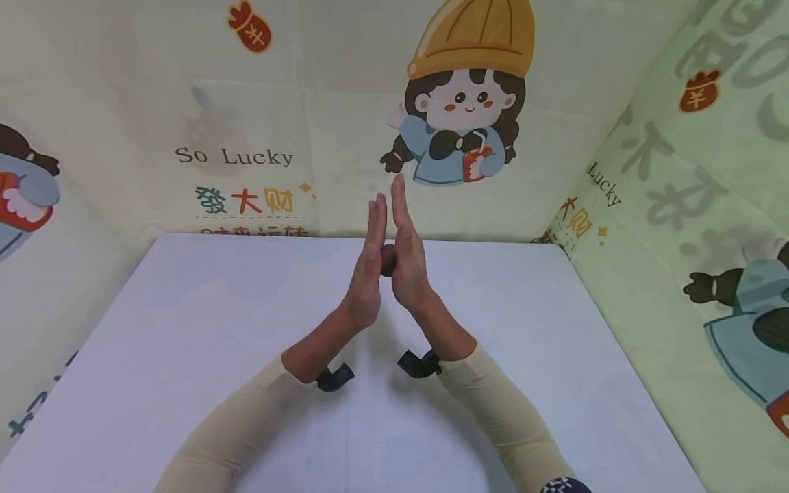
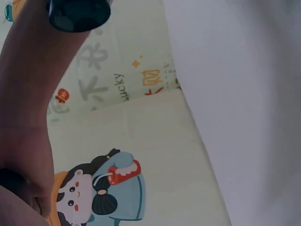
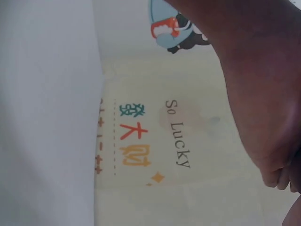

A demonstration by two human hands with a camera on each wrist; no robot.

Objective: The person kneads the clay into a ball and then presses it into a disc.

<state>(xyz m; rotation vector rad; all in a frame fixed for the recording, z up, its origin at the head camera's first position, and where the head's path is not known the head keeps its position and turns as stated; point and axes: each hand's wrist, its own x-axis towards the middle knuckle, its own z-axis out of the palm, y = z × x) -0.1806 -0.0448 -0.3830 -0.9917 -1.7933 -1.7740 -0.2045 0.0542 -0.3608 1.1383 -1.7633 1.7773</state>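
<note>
A small dark brown ball-like thing (image 1: 388,260) sits between the two palms, above the white table. My left hand (image 1: 368,263) stands upright with straight fingers, its palm against the ball's left side. From the other side my right hand (image 1: 409,257) presses with its palm, fingers straight and pointing up. The fingertips of both hands are a little apart. In the left wrist view the dark ball (image 2: 13,182) shows partly between the palms at the lower left. Part of the right hand (image 3: 268,108) fills the right side of the right wrist view.
A white table (image 1: 203,329) lies under the forearms. Behind it and at both sides hang pale printed cloth walls (image 1: 345,103) with cartoon figures and lettering. Black curved wrist mounts (image 1: 335,378) stick out at both wrists.
</note>
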